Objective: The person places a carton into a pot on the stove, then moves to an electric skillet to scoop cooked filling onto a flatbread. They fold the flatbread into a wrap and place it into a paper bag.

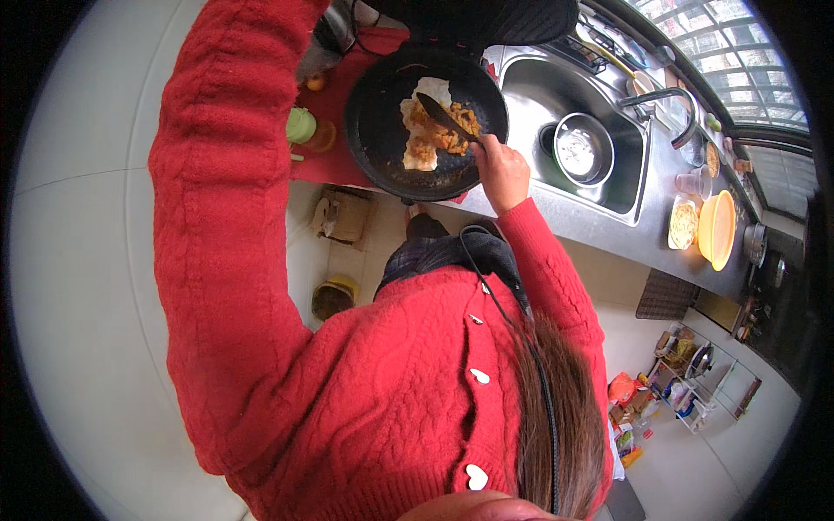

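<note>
Seemingly a knife (444, 115) | right hand (505, 175) covers its end | left sleeve (228, 182) cropped

Holding a dark, blade-like utensil (445, 116) by its end in the right hand (504, 172), above a round black pan (373, 135).

With the blade slanting across orange-brown filling (433, 139) on a pale, uneven sheet of food (433, 89); stretching the red left sleeve (226, 200) past the upper edge. At a grey counter (665, 178), just beside a steel sink (530, 91) with a metal bowl (584, 152) inside.
</note>
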`<move>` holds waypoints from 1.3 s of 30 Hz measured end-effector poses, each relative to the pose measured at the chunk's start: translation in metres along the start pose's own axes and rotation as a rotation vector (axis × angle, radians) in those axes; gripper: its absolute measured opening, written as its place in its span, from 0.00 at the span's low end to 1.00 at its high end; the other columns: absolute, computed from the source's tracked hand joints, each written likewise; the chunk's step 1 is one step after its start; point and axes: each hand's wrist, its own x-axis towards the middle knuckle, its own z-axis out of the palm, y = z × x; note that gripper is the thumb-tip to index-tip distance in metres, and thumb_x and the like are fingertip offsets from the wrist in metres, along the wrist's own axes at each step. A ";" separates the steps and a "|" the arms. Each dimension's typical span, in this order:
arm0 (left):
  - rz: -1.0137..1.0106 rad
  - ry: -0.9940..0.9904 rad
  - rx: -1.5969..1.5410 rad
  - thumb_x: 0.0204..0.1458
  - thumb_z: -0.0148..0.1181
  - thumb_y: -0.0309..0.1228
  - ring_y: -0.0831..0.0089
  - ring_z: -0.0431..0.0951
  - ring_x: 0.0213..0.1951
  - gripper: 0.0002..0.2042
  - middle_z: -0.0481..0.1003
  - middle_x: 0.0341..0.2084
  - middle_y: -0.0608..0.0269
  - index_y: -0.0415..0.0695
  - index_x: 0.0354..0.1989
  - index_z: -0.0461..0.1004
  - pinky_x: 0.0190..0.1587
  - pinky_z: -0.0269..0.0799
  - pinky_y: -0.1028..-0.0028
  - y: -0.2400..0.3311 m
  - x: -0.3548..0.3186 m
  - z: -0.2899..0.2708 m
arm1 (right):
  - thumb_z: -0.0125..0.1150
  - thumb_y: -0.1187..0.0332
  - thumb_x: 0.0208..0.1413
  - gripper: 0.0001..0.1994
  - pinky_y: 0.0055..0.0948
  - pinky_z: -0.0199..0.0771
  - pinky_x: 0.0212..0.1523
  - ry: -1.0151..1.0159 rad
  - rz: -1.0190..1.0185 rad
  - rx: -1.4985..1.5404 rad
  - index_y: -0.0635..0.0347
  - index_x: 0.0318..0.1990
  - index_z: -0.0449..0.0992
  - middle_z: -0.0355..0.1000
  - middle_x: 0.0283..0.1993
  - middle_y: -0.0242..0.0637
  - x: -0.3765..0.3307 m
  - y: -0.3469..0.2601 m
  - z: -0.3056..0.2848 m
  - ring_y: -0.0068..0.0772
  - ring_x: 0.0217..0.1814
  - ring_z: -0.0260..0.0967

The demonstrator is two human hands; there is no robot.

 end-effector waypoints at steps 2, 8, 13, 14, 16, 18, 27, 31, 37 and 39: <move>-0.020 -0.009 0.007 0.48 0.63 0.37 0.76 0.71 0.20 0.12 0.73 0.14 0.62 0.38 0.29 0.78 0.25 0.66 0.70 0.001 -0.001 -0.001 | 0.58 0.64 0.53 0.09 0.43 0.67 0.25 -0.004 0.067 0.026 0.56 0.28 0.66 0.69 0.20 0.40 0.003 0.004 -0.001 0.45 0.22 0.69; 0.026 0.065 0.078 0.49 0.62 0.38 0.73 0.71 0.19 0.13 0.73 0.15 0.61 0.39 0.28 0.78 0.25 0.67 0.68 0.009 -0.008 -0.001 | 0.57 0.62 0.56 0.08 0.40 0.69 0.25 -0.021 0.248 0.102 0.56 0.35 0.71 0.72 0.23 0.45 -0.008 0.019 -0.017 0.49 0.26 0.72; -0.112 -0.020 0.035 0.49 0.62 0.39 0.68 0.74 0.22 0.13 0.76 0.18 0.56 0.40 0.30 0.78 0.29 0.68 0.66 0.008 0.000 -0.004 | 0.57 0.62 0.56 0.08 0.40 0.70 0.27 -0.037 0.322 0.202 0.57 0.35 0.72 0.72 0.24 0.48 0.007 0.013 0.010 0.51 0.28 0.72; -0.068 0.000 0.071 0.49 0.62 0.38 0.68 0.74 0.22 0.12 0.76 0.19 0.55 0.40 0.30 0.78 0.30 0.68 0.66 0.006 0.002 -0.004 | 0.56 0.62 0.56 0.08 0.46 0.69 0.29 -0.081 0.377 0.246 0.57 0.35 0.71 0.72 0.26 0.51 0.013 0.013 0.015 0.55 0.30 0.72; 0.022 0.045 0.142 0.49 0.62 0.38 0.67 0.74 0.23 0.12 0.77 0.21 0.54 0.41 0.32 0.79 0.31 0.69 0.65 -0.001 0.007 -0.002 | 0.57 0.62 0.56 0.09 0.45 0.69 0.30 -0.050 0.401 0.278 0.57 0.35 0.72 0.72 0.26 0.50 0.020 0.013 0.021 0.54 0.30 0.72; -0.025 0.058 0.109 0.49 0.62 0.38 0.66 0.76 0.26 0.12 0.77 0.22 0.53 0.40 0.33 0.79 0.33 0.69 0.65 -0.007 0.012 0.000 | 0.57 0.62 0.55 0.09 0.43 0.70 0.30 -0.009 0.432 0.340 0.58 0.35 0.73 0.73 0.26 0.50 0.022 0.015 0.020 0.53 0.30 0.72; -0.189 0.191 0.166 0.46 0.65 0.40 0.57 0.78 0.37 0.16 0.79 0.33 0.51 0.41 0.37 0.79 0.43 0.72 0.63 -0.018 0.035 0.002 | 0.54 0.67 0.59 0.09 0.18 0.60 0.18 0.003 0.623 0.639 0.65 0.33 0.74 0.67 0.17 0.28 -0.008 0.025 -0.022 0.15 0.17 0.62; -0.251 0.212 0.260 0.48 0.62 0.41 0.55 0.77 0.40 0.17 0.78 0.36 0.48 0.41 0.38 0.79 0.45 0.71 0.62 -0.020 0.046 0.008 | 0.55 0.67 0.59 0.09 0.20 0.61 0.18 0.035 0.695 0.686 0.64 0.34 0.74 0.66 0.16 0.30 -0.024 0.025 -0.031 0.18 0.17 0.63; -0.342 0.218 0.305 0.54 0.53 0.46 0.50 0.76 0.40 0.22 0.76 0.37 0.43 0.37 0.39 0.78 0.47 0.69 0.60 -0.040 0.066 0.016 | 0.58 0.64 0.56 0.06 0.37 0.66 0.22 0.078 0.467 0.218 0.56 0.33 0.72 0.70 0.20 0.43 -0.041 0.031 -0.040 0.43 0.21 0.70; -0.331 0.240 0.298 0.56 0.46 0.52 0.47 0.75 0.41 0.29 0.76 0.37 0.40 0.32 0.38 0.76 0.47 0.68 0.59 -0.048 0.070 0.017 | 0.58 0.64 0.55 0.06 0.38 0.66 0.23 0.114 0.346 0.072 0.55 0.32 0.71 0.69 0.20 0.42 -0.040 0.032 -0.038 0.44 0.22 0.69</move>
